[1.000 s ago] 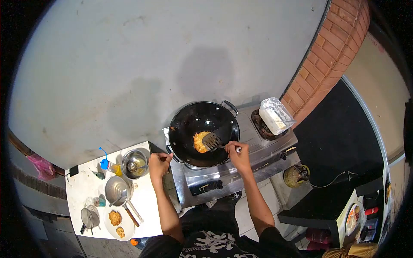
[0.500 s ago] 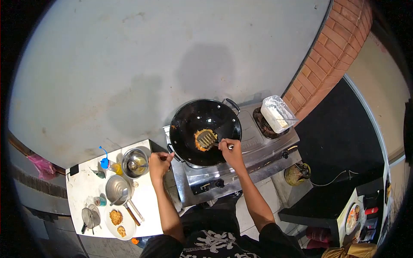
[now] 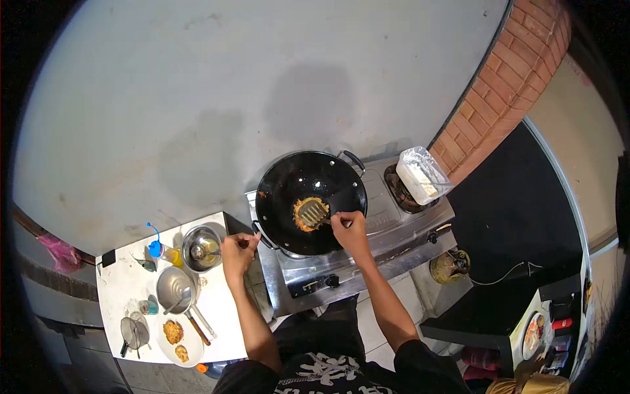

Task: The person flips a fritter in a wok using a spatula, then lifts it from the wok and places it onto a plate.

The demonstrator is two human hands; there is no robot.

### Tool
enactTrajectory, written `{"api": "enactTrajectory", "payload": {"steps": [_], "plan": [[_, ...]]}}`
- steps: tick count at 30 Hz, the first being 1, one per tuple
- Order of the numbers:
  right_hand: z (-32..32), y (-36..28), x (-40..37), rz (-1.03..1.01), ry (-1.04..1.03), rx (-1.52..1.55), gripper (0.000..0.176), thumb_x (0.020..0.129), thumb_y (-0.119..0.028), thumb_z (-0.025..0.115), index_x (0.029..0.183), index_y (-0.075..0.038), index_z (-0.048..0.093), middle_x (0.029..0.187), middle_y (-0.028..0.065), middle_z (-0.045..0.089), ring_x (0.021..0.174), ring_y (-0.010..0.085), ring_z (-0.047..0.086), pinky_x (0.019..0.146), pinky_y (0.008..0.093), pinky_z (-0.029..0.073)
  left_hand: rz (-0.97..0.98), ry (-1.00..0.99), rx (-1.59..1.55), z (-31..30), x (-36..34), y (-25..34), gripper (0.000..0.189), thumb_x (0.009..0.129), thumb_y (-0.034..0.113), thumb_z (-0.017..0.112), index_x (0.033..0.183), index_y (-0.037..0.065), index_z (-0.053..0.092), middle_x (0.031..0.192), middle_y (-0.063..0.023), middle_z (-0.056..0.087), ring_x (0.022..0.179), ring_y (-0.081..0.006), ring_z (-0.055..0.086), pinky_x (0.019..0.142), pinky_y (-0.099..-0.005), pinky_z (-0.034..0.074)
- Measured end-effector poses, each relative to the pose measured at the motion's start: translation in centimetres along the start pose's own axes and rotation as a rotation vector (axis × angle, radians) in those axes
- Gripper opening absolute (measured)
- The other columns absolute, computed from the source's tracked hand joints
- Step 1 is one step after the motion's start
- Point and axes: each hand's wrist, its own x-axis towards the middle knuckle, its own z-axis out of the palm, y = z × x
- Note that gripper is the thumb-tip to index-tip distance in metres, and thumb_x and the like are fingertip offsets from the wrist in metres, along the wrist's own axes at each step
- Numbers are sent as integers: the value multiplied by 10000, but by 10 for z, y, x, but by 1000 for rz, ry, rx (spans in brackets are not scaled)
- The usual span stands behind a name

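Note:
A black wok (image 3: 282, 177) sits on the left side of a steel gas stove (image 3: 380, 253). In the wok lies an orange-brown fritter (image 3: 301, 217), with the slotted head of a metal spatula (image 3: 314, 211) resting on it. My right hand (image 3: 350, 230) is closed around the spatula's handle over the wok's right edge. My left hand (image 3: 240, 255) is at the wok's left handle (image 3: 264, 236), thumb and finger pinched together near it; whether they grip the handle is hard to make out.
On the white table (image 3: 226, 328) at left stand a metal bowl (image 3: 201, 248), a saucepan (image 3: 174, 289), a strainer (image 3: 134, 333), an oil bottle (image 3: 170, 255) and a plate (image 3: 190, 338) with two fritters. A plastic container (image 3: 422, 176) stands on the right burner.
The whole view has shifted slightly, moving most things a little to the left. The spatula stays on the fritter, and both hands keep nearly the same places at the wok.

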Motion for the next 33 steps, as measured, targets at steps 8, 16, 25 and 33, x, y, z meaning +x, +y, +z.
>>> {"api": "enactTrajectory", "payload": {"steps": [8, 16, 25, 33], "plan": [[1, -15, -13, -201, 135, 42, 233, 807, -149, 702, 778, 55, 595, 708, 112, 601, 628, 148, 566, 564, 305, 459, -130, -74, -99, -4, 6, 0, 250, 791, 177, 760, 719, -42, 664, 559, -47, 590, 473, -88, 515, 438, -263, 409], [3, -4, -13, -22, 48, 39, 264, 782, -198, 722, 765, 47, 626, 808, 207, 628, 839, 336, 605, 774, 410, 472, -144, -68, -31, 1, 7, 3, 237, 773, 177, 769, 738, -36, 669, 572, -62, 610, 503, -104, 534, 492, -270, 426], [-6, -32, -18, -113, 75, 64, 234, 771, -139, 696, 709, 80, 644, 682, 187, 650, 636, 275, 639, 609, 375, 482, -120, -28, -28, 5, 8, -14, 224, 776, 159, 765, 735, -37, 665, 593, -70, 629, 514, -106, 551, 507, -272, 438], [-3, -21, -16, -150, 73, 119, 221, 786, -116, 661, 684, 79, 637, 625, 161, 634, 599, 188, 620, 575, 327, 470, -102, -1, 20, 4, 1, 4, 226, 780, 161, 762, 732, -42, 673, 600, -80, 639, 529, -108, 573, 530, -269, 454]]}}
